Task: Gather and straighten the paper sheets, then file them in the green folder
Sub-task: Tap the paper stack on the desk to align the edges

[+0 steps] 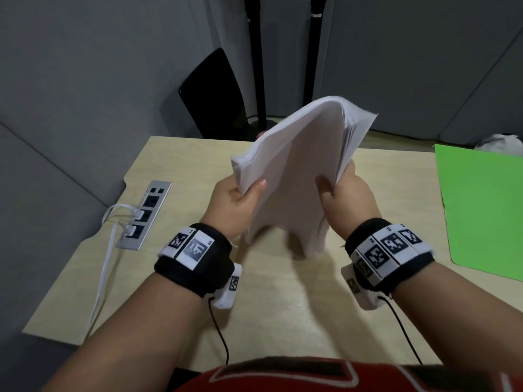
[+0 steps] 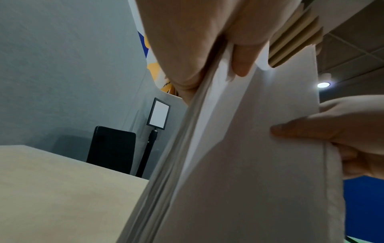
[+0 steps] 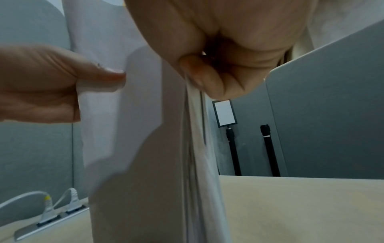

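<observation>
Both grips closed on the paper stack: left hand and right hand at opposite edges. Stack hangs skewed below them; loosen slightly, tap it square on the table.

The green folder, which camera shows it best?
The head view: the green folder lies flat on the table's right side, cut off by the frame edge. The left wrist view catches only a green sliver at the bottom; the right wrist view shows none.

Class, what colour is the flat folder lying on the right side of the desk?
Bright green folder, plain with no pattern; the head view shows it best.
</observation>
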The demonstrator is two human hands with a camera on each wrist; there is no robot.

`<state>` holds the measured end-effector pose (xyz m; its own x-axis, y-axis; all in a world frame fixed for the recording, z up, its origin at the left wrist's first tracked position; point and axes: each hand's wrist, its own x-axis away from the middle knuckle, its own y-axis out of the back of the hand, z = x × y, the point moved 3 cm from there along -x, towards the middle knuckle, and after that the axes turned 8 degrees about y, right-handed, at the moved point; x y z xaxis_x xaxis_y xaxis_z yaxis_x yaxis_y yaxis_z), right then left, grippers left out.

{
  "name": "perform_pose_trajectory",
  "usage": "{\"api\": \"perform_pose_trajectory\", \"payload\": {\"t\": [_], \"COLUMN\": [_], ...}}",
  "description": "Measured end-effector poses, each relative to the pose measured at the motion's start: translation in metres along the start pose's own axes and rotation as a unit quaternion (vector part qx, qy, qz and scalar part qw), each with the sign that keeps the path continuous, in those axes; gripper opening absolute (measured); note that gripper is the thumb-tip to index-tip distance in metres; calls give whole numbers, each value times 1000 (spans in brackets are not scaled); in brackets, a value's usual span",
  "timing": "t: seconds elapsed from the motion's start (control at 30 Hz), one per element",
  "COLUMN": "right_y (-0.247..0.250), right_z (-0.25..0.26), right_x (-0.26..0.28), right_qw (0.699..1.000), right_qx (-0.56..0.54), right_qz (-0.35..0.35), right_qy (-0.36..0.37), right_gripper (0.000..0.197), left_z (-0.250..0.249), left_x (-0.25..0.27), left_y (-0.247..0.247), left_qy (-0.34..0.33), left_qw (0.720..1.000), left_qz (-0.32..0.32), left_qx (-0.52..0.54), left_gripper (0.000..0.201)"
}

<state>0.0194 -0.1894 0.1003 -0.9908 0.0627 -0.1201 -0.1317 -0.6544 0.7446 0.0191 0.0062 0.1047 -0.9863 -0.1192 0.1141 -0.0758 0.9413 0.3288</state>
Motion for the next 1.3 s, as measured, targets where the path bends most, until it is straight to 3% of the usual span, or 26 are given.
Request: {"api": "perform_pose_trajectory", "payload": {"t": [0.13, 0.23, 0.3, 0.37, 0.43, 0.53, 0.6, 0.73, 0.87, 1.07, 1.3], "right_y": [1, 2, -3, -11, -11, 1, 4, 2, -1, -2, -2], "right_z": [-3, -4, -7, -7, -4, -3, -3, -6, -11, -23, -17], "right_x": [-2, -3, -4, -3, -2, -1, 0, -1, -5, -11, -10], "right_qw": [996, 989, 989, 991, 991, 981, 970, 966, 977, 981, 980], "right_qx": [-67, -122, -144, -120, -124, -185, -224, -246, -210, -182, -189], "right_qz": [-30, -56, -22, 53, 52, -58, -91, -75, -40, -67, -59], "right_qy": [43, 59, 32, 14, 20, 27, 37, 31, 26, -4, 10], "right_gripper": [46, 47, 41, 32, 26, 24, 29, 37, 38, 19, 25], "left_z": [0, 2, 7, 12, 12, 2, -2, 14, 28, 3, 18], "left_x": [-8, -13, -15, -14, -14, -16, -12, -10, -12, -29, -27], "left_y": [13, 22, 19, 11, 12, 21, 25, 15, 9, 32, 39], "left_qy": [-1, -1, 27, 67, 72, -4, -42, 16, 87, -1, 33], "left_qw": [1000, 999, 998, 995, 996, 1000, 998, 999, 996, 994, 998], "left_qz": [-11, 2, 45, 79, 43, -20, -22, 9, -6, -89, -31], "left_qx": [5, 44, 45, 1, -7, 10, 40, 50, -28, -69, 33], "left_gripper": [4, 19, 33, 26, 7, 11, 11, 33, 10, 14, 17]}}
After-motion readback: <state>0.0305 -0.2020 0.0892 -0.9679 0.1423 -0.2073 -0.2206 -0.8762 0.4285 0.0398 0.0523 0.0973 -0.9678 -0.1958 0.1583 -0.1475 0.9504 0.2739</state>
